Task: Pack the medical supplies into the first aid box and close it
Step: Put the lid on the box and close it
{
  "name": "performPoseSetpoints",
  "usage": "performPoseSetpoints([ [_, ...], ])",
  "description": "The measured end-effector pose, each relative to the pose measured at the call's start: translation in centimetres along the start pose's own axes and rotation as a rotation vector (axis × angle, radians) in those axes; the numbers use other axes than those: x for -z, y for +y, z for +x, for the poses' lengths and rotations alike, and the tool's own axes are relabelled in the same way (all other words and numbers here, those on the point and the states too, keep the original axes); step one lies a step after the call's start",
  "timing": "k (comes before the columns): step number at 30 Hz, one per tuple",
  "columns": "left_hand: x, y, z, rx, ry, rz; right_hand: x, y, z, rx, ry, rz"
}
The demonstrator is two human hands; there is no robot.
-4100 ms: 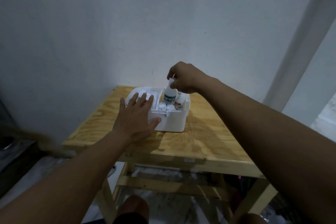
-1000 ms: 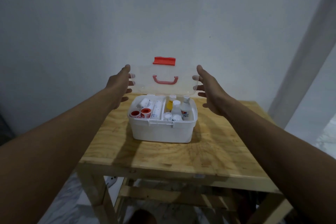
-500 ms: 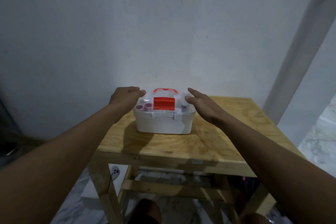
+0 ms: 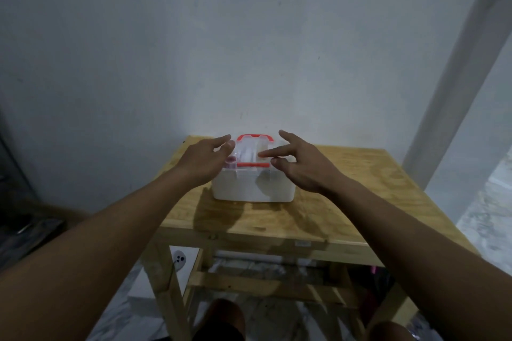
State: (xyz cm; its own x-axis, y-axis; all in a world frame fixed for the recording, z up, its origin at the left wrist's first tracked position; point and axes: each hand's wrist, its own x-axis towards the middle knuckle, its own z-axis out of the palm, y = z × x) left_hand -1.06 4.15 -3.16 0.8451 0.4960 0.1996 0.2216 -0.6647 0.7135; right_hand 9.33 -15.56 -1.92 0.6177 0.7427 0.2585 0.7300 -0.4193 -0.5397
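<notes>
Grip: neither hand has hold of anything. The left hand [image 4: 205,165] hangs with loosely curved fingers at the lid's left edge. The right hand [image 4: 304,167] is spread, its forefinger stretched over the lid. Whether any fingertip touches the plastic I cannot tell.
Box: the first aid box [image 4: 253,187] sits between the two hands and just under them, a white tub with its lid down.
Lid: the clear lid [image 4: 249,151] lies flat on the tub beneath the fingertips.
Latch: the red latch [image 4: 253,165] sits on the lid's near edge, just left of the right thumb. I cannot tell whether it has snapped home.
Handle: the red handle [image 4: 255,136] is past the fingertips, at the far side of the lid.
Handling: it looks like thin, stiff plastic, light even when packed, and smooth enough to skate on the wood. I would steady a side wall with one hand, press the latch with the other, and lift by the handle only once it is latched.
Contents: blurred through the lid, with a reddish round thing [image 4: 230,159] under the left fingers.
Writing: none readable.
Surroundings: a wooden table [image 4: 360,188] spreads beneath both wrists, with a plain wall [image 4: 249,50] beyond the hands.
</notes>
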Motion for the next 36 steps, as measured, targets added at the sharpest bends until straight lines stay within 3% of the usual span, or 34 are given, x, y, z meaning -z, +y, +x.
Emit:
performPoseSetpoints([
  [4,-0.3,-0.1,0.5,-0.001,0.007,0.040,-0.1,-0.3,-0.6,0.025,-0.039,-0.024],
  [8,-0.8,-0.5,0.5,-0.010,-0.019,0.190,-0.5,0.6,-0.5,0.011,0.118,-0.006],
  [12,-1.2,-0.9,0.2,-0.049,-0.057,0.252,-0.3,1.2,-0.6,-0.107,0.021,-0.019],
  [15,-1.3,-0.8,0.0,-0.073,-0.065,0.258,-0.1,1.5,-0.9,-0.072,0.043,-0.013],
  [24,-1.6,-1.2,0.4,-0.079,-0.018,0.254,0.0,2.5,-1.3,-0.048,0.135,0.008],
  [36,-3.1,-2.5,-0.1,-0.095,0.085,0.328,-1.1,3.6,-2.0,-0.039,0.120,-0.041],
])
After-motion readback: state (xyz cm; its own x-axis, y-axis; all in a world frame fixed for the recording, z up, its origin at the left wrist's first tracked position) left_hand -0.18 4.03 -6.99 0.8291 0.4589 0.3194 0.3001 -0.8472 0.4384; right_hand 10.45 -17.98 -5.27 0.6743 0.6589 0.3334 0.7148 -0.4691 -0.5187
